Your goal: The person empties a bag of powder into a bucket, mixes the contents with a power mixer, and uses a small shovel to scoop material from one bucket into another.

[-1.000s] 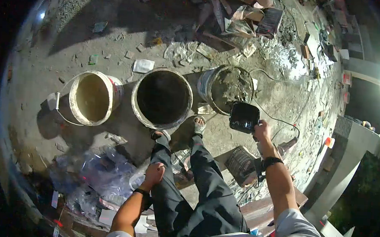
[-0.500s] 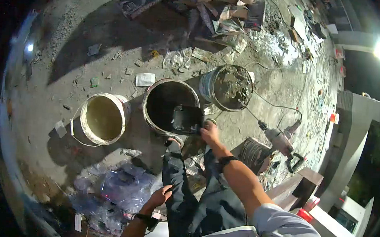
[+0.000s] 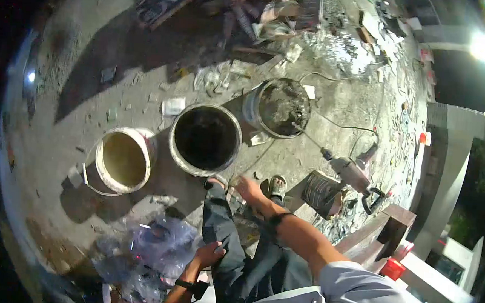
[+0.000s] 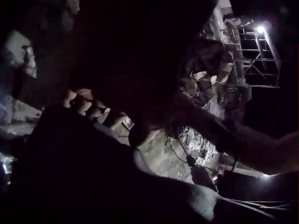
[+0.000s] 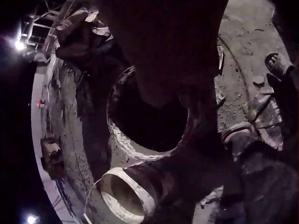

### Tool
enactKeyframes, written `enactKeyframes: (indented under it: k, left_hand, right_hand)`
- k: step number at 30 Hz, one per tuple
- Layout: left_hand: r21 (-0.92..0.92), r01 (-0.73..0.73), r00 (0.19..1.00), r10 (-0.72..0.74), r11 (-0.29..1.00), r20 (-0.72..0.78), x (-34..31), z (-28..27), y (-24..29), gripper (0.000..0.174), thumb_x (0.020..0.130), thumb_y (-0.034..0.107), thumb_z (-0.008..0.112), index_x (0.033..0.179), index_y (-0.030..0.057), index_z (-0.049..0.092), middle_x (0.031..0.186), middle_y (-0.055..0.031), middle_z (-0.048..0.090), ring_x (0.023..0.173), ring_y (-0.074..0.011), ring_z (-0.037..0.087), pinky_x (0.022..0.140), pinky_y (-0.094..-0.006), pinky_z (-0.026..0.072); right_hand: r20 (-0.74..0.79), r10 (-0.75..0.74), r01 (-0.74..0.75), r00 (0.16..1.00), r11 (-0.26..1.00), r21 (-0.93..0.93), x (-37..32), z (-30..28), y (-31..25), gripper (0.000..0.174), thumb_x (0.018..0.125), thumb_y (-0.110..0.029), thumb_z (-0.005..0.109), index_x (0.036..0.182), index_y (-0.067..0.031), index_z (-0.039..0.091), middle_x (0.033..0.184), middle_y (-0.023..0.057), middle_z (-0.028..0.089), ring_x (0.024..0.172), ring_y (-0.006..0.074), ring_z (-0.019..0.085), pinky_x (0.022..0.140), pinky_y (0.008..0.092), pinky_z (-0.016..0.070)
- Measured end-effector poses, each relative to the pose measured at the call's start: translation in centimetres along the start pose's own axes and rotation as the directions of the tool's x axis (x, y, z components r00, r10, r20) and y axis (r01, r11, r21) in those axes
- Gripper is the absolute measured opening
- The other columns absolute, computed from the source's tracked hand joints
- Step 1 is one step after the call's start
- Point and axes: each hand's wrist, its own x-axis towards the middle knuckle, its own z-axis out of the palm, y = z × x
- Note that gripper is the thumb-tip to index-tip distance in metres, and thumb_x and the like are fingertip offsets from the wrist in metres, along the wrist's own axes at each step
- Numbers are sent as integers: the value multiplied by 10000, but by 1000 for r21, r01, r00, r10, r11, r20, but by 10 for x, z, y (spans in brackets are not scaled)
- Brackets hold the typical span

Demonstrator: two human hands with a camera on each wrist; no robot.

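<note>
My right hand (image 3: 248, 189) hangs low by my feet, just below the middle bucket (image 3: 176, 156), with its fingers curled; I cannot tell whether it still holds the black square scoop, which does not show. Dark content fills that bucket, and in the right wrist view the hand (image 5: 161, 60) is a dark shape overlapping the bucket's mouth (image 5: 135, 151). My left hand (image 3: 209, 255) rests on my knee, its fingers (image 4: 84, 103) draped loosely over the trouser cloth in the left wrist view. A bucket of cloudy liquid (image 3: 122, 160) stands at left, and a bucket of grey mix (image 3: 283, 107) at right.
A power mixer (image 3: 351, 173) lies at right, its rod reaching into the grey mix and its cable (image 3: 342, 124) trailing behind. Near it is a paper sack (image 3: 321, 194). Crumpled clear plastic (image 3: 161, 243) lies at lower left; torn bags and scraps (image 3: 285, 22) litter the far ground.
The right hand carried the black scoop from the grey-mix bucket leftward over the middle bucket, then drew back toward my feet, where the scoop no longer shows. The left hand stays at my knee.
</note>
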Motion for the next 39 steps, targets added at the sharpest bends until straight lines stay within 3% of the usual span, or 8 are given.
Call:
enactKeyframes:
  k: [5,6,7,12,20,24,29,39]
  left_hand:
    - [30,13,981,-7,999,-191,10,-19,87,456,900,373,609,1253,84,629,1242,-183,648,1144,-379,612,982,-436,483]
    - [77,-90,967,106,993,-230,25,-14,91,452,895,365,608,1257,95,623,1226,-196,649,1132,-393,610,969,-451,486]
    - [124,-64,969,92,990,-231,35,-13,111,455,894,365,607,1262,97,618,1216,-203,650,1128,-395,612,961,-452,489]
    - [167,-113,964,149,980,-219,104,1,253,465,900,373,602,1275,98,606,1183,-234,650,1115,-398,617,937,-454,494]
    - [137,-91,978,114,986,-172,255,102,394,889,817,546,692,1449,-15,415,1432,-258,491,1320,-387,486,1074,-428,411]
    - [268,18,1000,-11,963,-24,321,162,410,959,697,624,770,1295,-86,530,1199,-322,617,1136,-431,605,938,-469,493]
    - [295,35,959,51,955,-279,359,192,377,755,729,601,772,1063,-60,626,1041,-300,669,994,-434,650,810,-502,519]
    - [439,103,842,156,893,-516,296,177,415,175,806,162,592,885,29,673,944,-213,710,914,-429,669,815,-520,532]
  right_hand:
    - [476,350,-44,807,839,-542,-187,-107,111,774,915,-523,564,1530,-131,301,1470,215,430,1316,327,480,1047,524,421]
    - [630,61,395,774,732,-556,-226,-118,142,798,917,-580,551,1519,-104,333,1464,225,441,1340,379,453,1104,488,374]
    - [526,467,-405,711,883,-236,-239,-142,119,792,947,-606,503,1504,-62,357,1422,240,487,1368,394,423,1139,447,333]
    - [504,64,-155,861,978,142,-332,-203,195,542,996,-467,511,1364,-68,516,1133,312,637,1074,447,609,873,478,486]
    - [158,427,-390,890,536,749,-390,-338,348,304,947,-169,636,1179,5,542,961,134,687,858,201,648,783,323,516]
    - [-495,-3,-155,869,948,-277,-348,-492,330,483,810,-81,687,1264,-26,534,1178,255,602,1082,443,578,888,494,472]
    - [-8,-587,329,809,465,-822,-192,-555,290,597,811,-74,592,1388,-2,461,1478,169,436,1400,365,354,1163,448,295]
    - [278,-271,387,922,603,-698,-120,-469,291,180,825,-158,651,997,-106,662,960,153,712,902,344,703,749,455,561]
